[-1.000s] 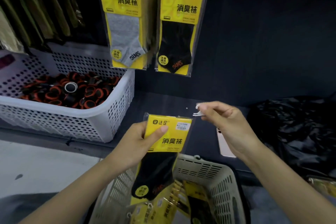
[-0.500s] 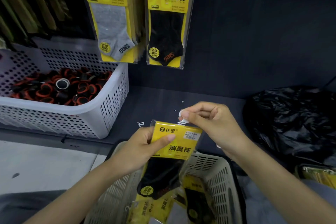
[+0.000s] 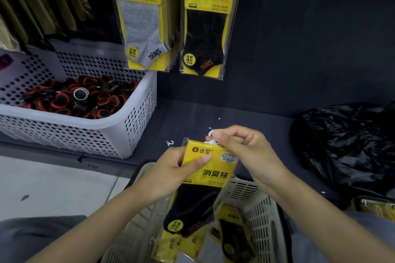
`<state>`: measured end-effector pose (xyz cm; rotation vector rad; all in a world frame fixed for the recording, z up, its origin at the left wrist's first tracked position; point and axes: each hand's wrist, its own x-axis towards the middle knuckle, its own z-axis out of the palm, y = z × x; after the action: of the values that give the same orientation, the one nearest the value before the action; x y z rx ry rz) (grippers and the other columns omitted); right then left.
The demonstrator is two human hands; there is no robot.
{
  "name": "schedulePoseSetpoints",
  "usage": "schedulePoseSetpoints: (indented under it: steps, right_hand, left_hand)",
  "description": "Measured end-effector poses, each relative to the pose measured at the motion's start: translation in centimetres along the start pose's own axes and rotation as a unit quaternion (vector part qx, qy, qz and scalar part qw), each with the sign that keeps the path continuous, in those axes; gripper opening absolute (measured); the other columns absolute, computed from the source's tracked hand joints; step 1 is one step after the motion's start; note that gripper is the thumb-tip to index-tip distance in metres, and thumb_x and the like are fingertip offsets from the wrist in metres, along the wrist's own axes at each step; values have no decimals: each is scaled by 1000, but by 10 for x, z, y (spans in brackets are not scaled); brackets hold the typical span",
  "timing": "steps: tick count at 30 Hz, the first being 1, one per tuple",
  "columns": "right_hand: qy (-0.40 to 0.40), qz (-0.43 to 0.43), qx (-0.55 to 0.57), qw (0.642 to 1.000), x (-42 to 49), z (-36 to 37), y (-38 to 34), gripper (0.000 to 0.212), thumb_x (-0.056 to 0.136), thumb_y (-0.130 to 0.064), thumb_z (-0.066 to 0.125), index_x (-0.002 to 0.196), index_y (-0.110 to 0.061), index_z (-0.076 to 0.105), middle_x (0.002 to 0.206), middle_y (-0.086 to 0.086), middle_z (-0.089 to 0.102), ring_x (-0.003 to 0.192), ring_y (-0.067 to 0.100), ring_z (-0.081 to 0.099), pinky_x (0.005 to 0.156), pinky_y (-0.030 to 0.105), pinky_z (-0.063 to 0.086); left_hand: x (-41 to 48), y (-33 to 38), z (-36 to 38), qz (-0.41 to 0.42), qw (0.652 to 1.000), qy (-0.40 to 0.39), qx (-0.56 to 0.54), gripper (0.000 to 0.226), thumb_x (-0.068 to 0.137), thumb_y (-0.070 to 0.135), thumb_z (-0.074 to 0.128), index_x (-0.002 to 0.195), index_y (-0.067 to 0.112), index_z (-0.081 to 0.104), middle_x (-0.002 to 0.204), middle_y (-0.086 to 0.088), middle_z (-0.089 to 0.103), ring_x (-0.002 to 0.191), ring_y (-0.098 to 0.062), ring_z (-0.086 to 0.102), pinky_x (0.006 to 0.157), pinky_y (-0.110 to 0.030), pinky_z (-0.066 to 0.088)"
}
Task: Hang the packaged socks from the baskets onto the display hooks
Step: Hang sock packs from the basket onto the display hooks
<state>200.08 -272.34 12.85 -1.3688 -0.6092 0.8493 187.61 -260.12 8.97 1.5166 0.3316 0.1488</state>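
My left hand (image 3: 171,168) grips a yellow pack of black socks (image 3: 210,170) by its upper left edge, thumb across the front. My right hand (image 3: 241,151) pinches a small white plastic hanger clip (image 3: 211,137) at the pack's top edge. Below them stands a beige basket (image 3: 260,209) with several more yellow sock packs inside. On the dark display wall above hang a grey sock pack (image 3: 142,17) and a black sock pack (image 3: 206,21); their hooks are out of view.
A white perforated basket (image 3: 119,126) of black and orange rolled items sits on the dark shelf at left. A crumpled black plastic bag (image 3: 346,147) lies at right. A loose white clip (image 3: 170,143) lies on the shelf. Dark hanging packs fill the upper left.
My right hand has brought the white clip down from beside the pack onto its top edge. The view has tilted downward, and the held pack sits closer over the beige basket.
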Motion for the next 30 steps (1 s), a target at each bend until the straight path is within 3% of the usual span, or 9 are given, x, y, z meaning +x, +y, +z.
schedulePoseSetpoints:
  steps: [5,11,15,21,24,26,30]
  right_hand:
    - [20,-33,-6,999,3,-3,-1,11,76,-23,70,77,-13,74,85,5,76,74,13,72,61,14,52]
    - [41,-94,-68,992,6,-6,-1,3,76,-18,72,77,-16,75,79,5,76,73,13,72,63,17,54]
    - [28,-133,-113,984,7,-5,-2,3,72,-24,73,73,-25,75,77,2,75,70,11,70,65,17,55]
    - [25,-155,-115,981,11,-5,-4,9,76,-17,73,73,-25,74,78,1,75,70,11,70,64,17,55]
    - [38,-141,-95,985,12,-7,-3,3,73,-22,73,76,-21,74,80,3,76,73,15,71,68,21,57]
    - [51,-131,-83,987,13,-7,-1,12,71,-27,73,79,-18,75,81,5,76,76,16,71,69,21,56]
    - [29,-100,-56,993,11,-8,5,24,72,-29,71,92,-16,72,89,1,76,82,11,72,67,15,53]
  left_hand:
    - [2,3,-4,-3,1000,11,-14,34,87,29,55,107,5,68,99,-9,75,91,-23,72,78,-25,57]
    - [4,5,-13,26,998,16,47,32,86,34,58,99,8,71,94,-6,76,87,-22,73,79,-32,58]
    - [3,7,-20,34,996,7,82,25,84,39,61,96,21,73,94,1,76,86,-18,73,75,-25,58]
    - [3,9,-23,44,996,24,72,26,84,39,60,97,21,73,94,-1,76,87,-18,73,76,-26,58]
    - [5,8,-20,33,998,38,41,34,82,38,59,99,11,72,94,-7,76,87,-23,73,79,-32,59]
    - [5,7,-19,24,998,39,35,39,81,38,59,101,7,71,94,-9,75,87,-26,72,81,-36,58]
    - [10,11,-19,40,997,69,24,35,80,39,59,98,11,71,92,-7,76,84,-22,73,75,-26,59]
